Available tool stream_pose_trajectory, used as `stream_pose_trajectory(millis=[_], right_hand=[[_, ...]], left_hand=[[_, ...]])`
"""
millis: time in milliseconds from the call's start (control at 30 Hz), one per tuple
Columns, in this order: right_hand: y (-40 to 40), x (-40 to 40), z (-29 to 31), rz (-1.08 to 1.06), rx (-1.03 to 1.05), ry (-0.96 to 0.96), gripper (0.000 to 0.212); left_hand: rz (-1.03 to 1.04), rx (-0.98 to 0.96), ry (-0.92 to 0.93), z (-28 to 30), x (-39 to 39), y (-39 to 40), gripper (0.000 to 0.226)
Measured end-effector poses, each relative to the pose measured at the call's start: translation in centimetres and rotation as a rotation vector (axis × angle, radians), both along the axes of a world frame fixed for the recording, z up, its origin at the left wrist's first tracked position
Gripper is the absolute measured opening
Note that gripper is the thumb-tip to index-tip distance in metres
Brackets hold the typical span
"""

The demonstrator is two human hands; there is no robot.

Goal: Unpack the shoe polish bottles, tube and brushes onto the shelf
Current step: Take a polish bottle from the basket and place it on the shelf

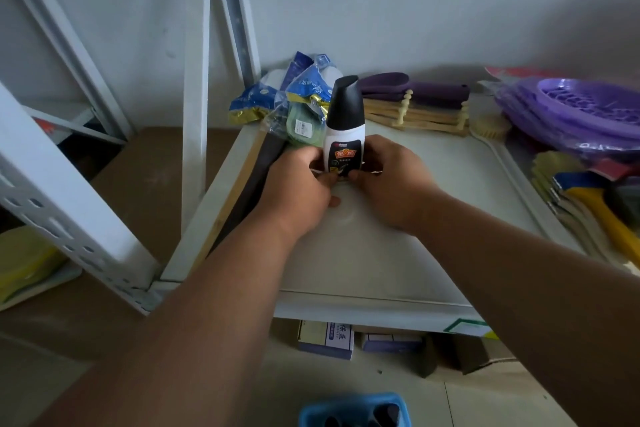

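bottle (343,125) upright w/ orange label, both hands (346,184) gripping

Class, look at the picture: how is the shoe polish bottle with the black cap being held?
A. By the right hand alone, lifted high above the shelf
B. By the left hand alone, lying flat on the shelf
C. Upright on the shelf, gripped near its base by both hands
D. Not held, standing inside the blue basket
C: the shoe polish bottle stands upright on the shelf, with the left hand and right hand gripping its lower part.
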State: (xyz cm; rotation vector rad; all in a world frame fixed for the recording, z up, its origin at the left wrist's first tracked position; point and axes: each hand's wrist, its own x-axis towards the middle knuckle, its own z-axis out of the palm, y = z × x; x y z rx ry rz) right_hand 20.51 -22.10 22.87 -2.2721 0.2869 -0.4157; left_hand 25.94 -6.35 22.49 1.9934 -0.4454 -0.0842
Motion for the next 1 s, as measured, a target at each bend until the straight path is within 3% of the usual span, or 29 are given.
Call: stream_pose_trajectory(millis=[200, 433, 600, 800, 1000], right_hand=[[-0.2, 0.0, 0.0, 0.004, 0.029, 0.007, 0.037], [0.5, -3.3, 0.3, -0.085, 0.15, 0.052, 0.065], [1.7, -10.2, 0.7, -0.111, 0.19, 0.082, 0.052], [4.3, -18.4, 0.8, -0.065, 0.048, 0.083, 0.033], [6.7, -25.6, -3.7, -0.028, -0.128, -0.001, 0.021]], left_hand=[[0.016, -0.001, 0.002, 0.3, -0.3, 0.1, 0.032], [0.086, 0.149, -0.161, 0.8, -3.6, 1.5, 0.059], [0.122, 0.162, -0.103, 0.6, -9.9, 5.2, 0.061], [0.017, 0.04, -0.225, -1.5, -19.5, 8.9, 0.028], [-0.185, 0.238, -0.049, -7.2, -24.3, 10.6, 0.038]])
